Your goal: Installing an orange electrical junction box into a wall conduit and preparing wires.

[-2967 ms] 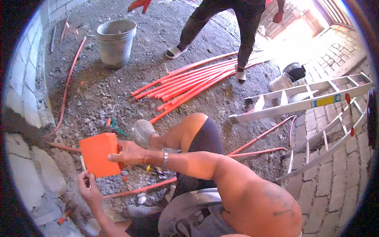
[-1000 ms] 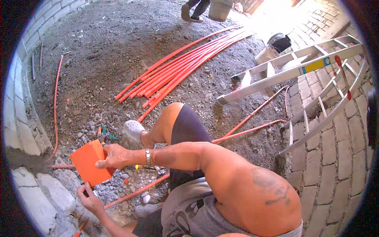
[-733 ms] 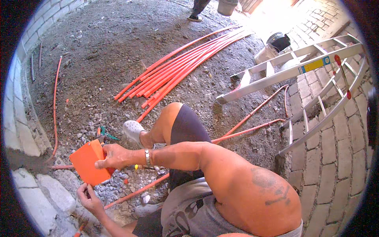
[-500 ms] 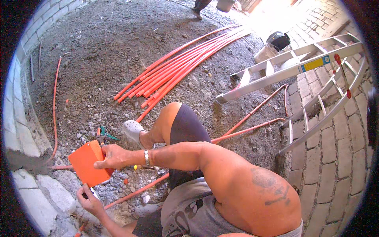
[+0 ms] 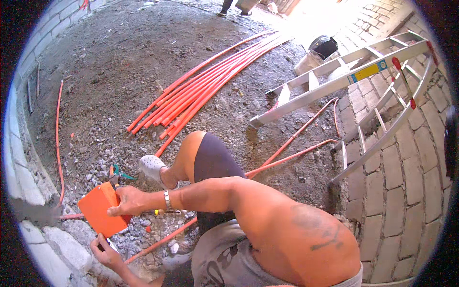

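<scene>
My right hand (image 5: 128,201), with a metal watch on its wrist, grips an orange square electrical box (image 5: 98,205) by its right side, thumb over the near face. Below the box, my left hand (image 5: 107,253) has its thumb and fingers pinched close to the box's lower corner. A small white piece (image 5: 113,245) shows at those fingers; its kind is not clear. Just beyond the box, pliers with green handles (image 5: 123,173) lie on the gravel.
A bundle of orange pipes (image 5: 191,91) lies ahead on the dirt. An aluminium ladder (image 5: 330,79) leans at right beside a block wall (image 5: 397,177). A bucket (image 5: 308,64) stands behind it. Broken concrete blocks (image 5: 67,246) edge the left. Another person's feet (image 5: 234,12) show far ahead.
The view has shifted slightly, so the surroundings sit further left. Both hands keep their places at the orange box, which is tilted a little differently. The far person's legs have moved.
</scene>
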A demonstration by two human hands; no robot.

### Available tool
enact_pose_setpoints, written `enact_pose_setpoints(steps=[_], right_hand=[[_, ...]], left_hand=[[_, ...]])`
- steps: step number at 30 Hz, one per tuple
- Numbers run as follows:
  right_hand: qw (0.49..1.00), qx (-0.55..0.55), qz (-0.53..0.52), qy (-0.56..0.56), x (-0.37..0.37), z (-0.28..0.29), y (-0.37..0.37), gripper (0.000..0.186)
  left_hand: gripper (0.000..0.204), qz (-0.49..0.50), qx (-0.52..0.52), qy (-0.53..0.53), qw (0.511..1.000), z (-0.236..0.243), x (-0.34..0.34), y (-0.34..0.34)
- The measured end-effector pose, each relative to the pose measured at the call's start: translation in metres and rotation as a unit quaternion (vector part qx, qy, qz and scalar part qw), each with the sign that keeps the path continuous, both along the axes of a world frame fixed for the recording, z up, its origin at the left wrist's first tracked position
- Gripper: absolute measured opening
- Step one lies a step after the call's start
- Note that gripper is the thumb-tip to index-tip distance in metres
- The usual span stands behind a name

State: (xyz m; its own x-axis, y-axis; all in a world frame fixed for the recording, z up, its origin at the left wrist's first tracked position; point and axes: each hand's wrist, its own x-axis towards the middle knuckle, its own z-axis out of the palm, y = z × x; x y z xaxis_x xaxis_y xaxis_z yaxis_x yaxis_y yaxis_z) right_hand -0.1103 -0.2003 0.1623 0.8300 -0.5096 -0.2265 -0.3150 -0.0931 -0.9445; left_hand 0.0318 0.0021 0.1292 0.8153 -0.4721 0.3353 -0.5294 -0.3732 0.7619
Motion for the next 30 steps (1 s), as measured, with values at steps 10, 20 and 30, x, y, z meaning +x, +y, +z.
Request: enact_pose_setpoints(steps=[10,20,30], right_hand=[[0.999,0.015,-0.009,-0.032,-0.001,-0.003,0.000,0.063],[1.000,0.013,0.004,-0.009,-0.002,0.000,0.000,0.068],[0.992,0.103,0.030,-0.068,-0.003,0.009,-0.001,0.056]], left_hand=[[0.015,-0.094,-0.036,-0.037,0.994,-0.001,0.000,0.001],[0.017,0.016,0.018,0.014,1.000,-0.008,0.001,0.006],[0.025,0.009,-0.011,0.114,0.993,-0.005,0.003,0.005]])
